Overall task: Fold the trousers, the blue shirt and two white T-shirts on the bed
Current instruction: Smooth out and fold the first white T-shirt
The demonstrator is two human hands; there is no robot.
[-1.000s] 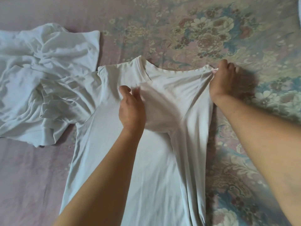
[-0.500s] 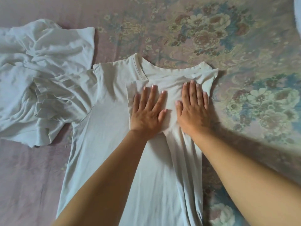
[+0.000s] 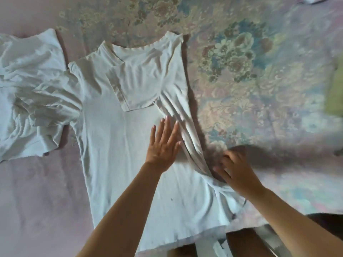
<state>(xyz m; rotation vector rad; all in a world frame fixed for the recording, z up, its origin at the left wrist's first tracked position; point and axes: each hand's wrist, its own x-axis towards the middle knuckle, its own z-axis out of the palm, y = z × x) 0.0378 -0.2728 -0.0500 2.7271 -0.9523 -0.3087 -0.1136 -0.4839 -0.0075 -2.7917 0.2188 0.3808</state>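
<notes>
A white T-shirt (image 3: pixel 118 149) lies spread flat on the bed, collar away from me, its right sleeve folded in over the chest. My left hand (image 3: pixel 163 143) presses flat on the middle of the shirt with straight fingers. My right hand (image 3: pixel 233 169) is blurred at the shirt's right side edge, its fingers curled where the fabric bunches into creases. A second white T-shirt (image 3: pixel 27 86) lies crumpled at the left, overlapping the spread shirt's left sleeve. No trousers or blue shirt can be made out.
The bed cover (image 3: pixel 250 75) is pink with a floral pattern. A blurred green item (image 3: pixel 335 93) sits at the right edge and something white (image 3: pixel 311 0) at the top right. Dark shapes (image 3: pixel 243 243) lie past the shirt's hem at the bottom.
Both hands have left the chest and slid down the shirt. The left now presses the middle; the right has gone to the right side edge and curled its fingers.
</notes>
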